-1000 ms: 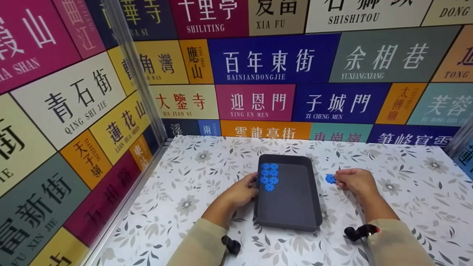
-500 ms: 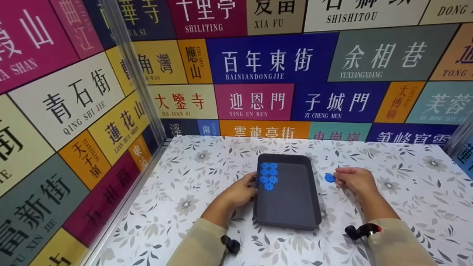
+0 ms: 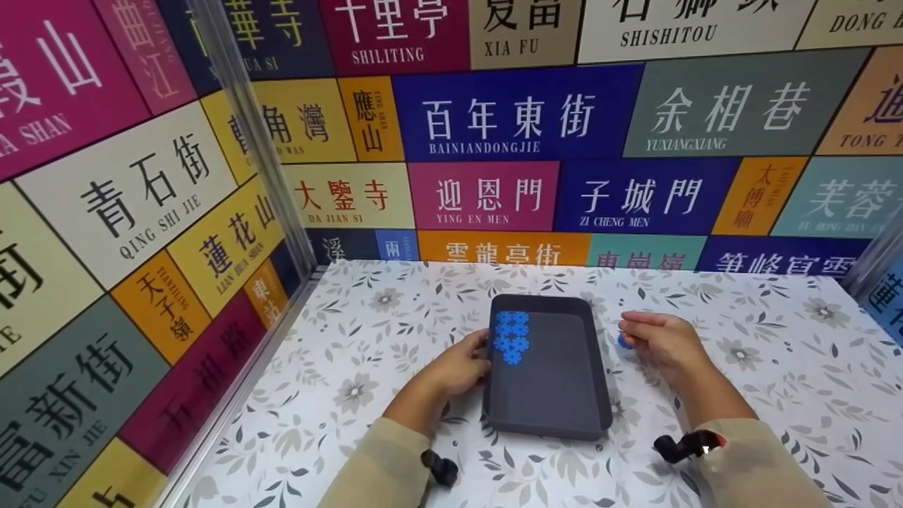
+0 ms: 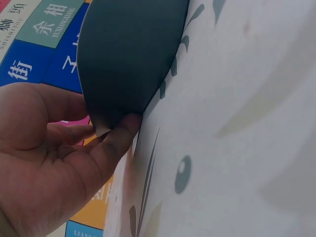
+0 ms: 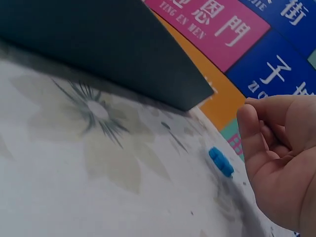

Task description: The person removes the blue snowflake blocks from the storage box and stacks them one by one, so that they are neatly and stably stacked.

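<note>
A dark grey rectangular tray lies on the table, with several blue flower-shaped pieces grouped at its upper left. My left hand holds the tray's left side; in the left wrist view, thumb and fingers pinch the dark tray wall. To the right of the tray, my right hand hovers with curled fingers. Its thumb and index fingertips meet with nothing visible between them in the right wrist view. A single blue flower-shaped piece shows there beside the thumb, apart from it; in the head view the hand partly covers it.
A white tablecloth with grey leaves and flowers covers the table. Behind and to the left rise walls of coloured panels with place names. Black wrist cameras sit at both sleeves.
My right hand has shifted slightly left and up, its fingertips leaving the blue flower-shaped piece that they were at before. The left hand and tray stay in place.
</note>
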{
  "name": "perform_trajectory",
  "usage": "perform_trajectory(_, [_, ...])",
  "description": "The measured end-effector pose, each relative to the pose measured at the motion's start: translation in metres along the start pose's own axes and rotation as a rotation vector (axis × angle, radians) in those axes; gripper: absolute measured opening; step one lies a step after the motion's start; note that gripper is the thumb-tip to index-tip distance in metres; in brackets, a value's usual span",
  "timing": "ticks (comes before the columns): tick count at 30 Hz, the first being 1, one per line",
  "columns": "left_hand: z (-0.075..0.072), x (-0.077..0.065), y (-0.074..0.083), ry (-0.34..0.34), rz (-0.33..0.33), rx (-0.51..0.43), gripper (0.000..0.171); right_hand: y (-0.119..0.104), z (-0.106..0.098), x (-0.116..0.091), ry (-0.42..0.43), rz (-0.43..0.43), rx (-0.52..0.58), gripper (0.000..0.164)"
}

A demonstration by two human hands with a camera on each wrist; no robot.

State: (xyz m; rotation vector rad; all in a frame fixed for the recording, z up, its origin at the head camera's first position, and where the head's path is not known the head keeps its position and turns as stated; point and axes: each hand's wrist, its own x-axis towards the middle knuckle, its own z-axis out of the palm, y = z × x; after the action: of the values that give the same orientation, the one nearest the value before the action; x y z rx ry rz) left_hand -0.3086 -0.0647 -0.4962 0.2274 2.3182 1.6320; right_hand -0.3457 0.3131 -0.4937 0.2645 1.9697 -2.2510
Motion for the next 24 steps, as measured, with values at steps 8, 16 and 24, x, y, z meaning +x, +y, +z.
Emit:
perform_trajectory(8, [0.001, 0.0, 0.0, -0.025, 0.022, -0.02, 0.071, -0.003, 0.025, -0.006, -0.05, -0.064, 0.029, 0.017])
perform_trajectory(16, [0.001, 0.0, 0.001, -0.007, 0.009, -0.006, 0.072, -0.015, 0.06, -0.011, -0.066, -0.089, -0.027, 0.012])
perform_trajectory(24, [0.001, -0.001, 0.0, -0.007, 0.006, -0.017, 0.072, -0.023, 0.091, -0.005, -0.109, -0.113, -0.019, 0.011])
